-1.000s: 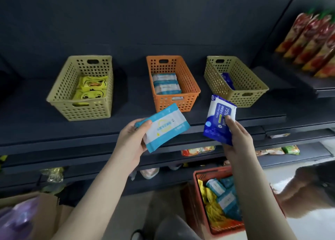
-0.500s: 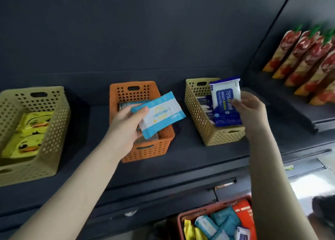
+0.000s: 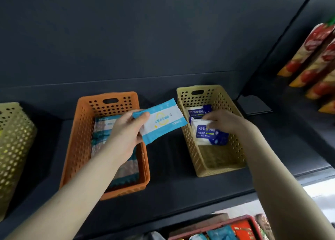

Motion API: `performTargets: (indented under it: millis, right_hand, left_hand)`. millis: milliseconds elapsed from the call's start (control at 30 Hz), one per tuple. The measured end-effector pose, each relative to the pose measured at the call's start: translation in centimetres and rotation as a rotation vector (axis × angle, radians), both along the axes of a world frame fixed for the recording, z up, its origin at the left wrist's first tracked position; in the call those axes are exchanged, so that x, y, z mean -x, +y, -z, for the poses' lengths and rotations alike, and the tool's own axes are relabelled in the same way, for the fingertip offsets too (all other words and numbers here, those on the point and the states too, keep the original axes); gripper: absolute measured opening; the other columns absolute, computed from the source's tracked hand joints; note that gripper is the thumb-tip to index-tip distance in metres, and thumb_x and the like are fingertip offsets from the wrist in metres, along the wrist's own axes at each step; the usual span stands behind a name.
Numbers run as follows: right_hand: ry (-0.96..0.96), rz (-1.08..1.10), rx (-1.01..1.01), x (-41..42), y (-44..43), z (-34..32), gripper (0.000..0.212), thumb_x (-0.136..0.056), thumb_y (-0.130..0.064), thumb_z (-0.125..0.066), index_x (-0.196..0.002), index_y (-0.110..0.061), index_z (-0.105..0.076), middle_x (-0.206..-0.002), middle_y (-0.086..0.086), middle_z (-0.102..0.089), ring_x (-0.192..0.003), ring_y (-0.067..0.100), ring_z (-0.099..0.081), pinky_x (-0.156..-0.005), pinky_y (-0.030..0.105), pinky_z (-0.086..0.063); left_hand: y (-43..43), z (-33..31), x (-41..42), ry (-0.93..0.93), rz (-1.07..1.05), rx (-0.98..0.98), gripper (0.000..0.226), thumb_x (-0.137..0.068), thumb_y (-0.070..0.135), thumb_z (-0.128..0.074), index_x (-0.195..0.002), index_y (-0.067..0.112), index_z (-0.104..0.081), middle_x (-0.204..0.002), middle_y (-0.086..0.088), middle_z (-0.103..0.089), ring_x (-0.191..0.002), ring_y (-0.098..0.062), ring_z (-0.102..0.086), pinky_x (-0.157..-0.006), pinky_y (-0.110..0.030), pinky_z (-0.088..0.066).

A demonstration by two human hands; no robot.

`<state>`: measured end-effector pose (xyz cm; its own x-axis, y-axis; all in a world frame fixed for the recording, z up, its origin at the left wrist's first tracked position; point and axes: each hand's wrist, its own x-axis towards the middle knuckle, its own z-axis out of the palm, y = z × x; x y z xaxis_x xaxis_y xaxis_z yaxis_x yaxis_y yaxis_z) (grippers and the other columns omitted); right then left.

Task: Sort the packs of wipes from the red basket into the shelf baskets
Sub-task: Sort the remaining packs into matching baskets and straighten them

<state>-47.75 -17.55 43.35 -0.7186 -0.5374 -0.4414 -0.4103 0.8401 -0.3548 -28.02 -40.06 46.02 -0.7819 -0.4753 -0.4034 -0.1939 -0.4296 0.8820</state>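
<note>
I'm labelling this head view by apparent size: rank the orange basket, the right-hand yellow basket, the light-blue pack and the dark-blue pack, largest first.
1. orange basket
2. yellow basket, slightly smaller
3. light-blue pack, held nearer the camera, so its lead is unsure
4. dark-blue pack, partly under the right hand

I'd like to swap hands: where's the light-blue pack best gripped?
Pinch the light-blue pack by its free right end, from the right, once the right hand leaves the dark-blue pack. The left hand pinches its left end; the right end juts out flat toward the yellow basket.
</note>
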Motion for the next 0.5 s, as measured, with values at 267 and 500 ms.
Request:
performTargets:
  millis: [267,500]
  right_hand:
    - [-0.073,-0.043,0.006,0.5,-0.7,1.4,0.040,-0.097,-0.016,-0.051,-0.136,-0.025,-0.051,-0.135,0.001,-0.053,-0.112,0.014,-0.052,-0.090,0.029,-0.040]
    - [0.079,-0.079,-0.047,-1.3,0.3,1.2,0.057,-0.083,-0.027,-0.072,-0.132,-0.038,-0.048,-0.141,-0.002,-0.039,-0.130,0.019,-0.036,-0.105,0.036,-0.033]
  left_hand:
    - [-0.5,0.2,0.4,0.000,0.034,0.009,0.015,-0.092,0.017,-0.060,-0.107,0.014,-0.063,-0.101,-0.003,-0.075,-0.093,-0.018,-0.072,-0.057,-0.028,-0.056]
    - [-0.5,0.1,0.2,0.015,0.054,0.009,0.016,-0.093,0.018,-0.059,-0.108,0.015,-0.063,-0.100,-0.003,-0.075,-0.087,-0.017,-0.073,-0.050,-0.024,-0.053]
